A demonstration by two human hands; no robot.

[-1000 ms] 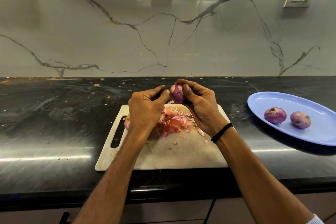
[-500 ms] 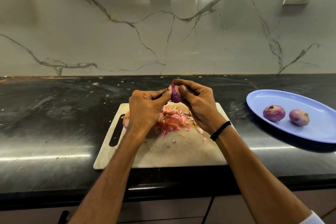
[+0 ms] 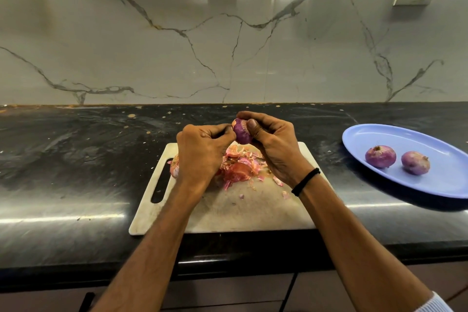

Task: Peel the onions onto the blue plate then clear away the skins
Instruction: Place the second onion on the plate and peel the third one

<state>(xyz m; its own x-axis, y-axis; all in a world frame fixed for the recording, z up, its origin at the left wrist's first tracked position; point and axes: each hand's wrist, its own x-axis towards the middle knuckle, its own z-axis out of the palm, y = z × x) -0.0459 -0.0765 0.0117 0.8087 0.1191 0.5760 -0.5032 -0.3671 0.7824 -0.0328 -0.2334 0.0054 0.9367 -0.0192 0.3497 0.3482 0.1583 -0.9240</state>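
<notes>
Red onion (image 3: 241, 133) long axis near-upright, pale end up-left | clamped between right hand (image 3: 277, 151) thumb and curled fingers | left hand (image 3: 201, 153) fingertips pinching its left side

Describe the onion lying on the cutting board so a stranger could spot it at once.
Find the pale cutting board mid-counter. By its handle slot on the left, an onion peeks out from behind the left hand. Unlike the held onion and the two onions on the blue plate, it rests on the board, pale pink beside the skins.
</notes>
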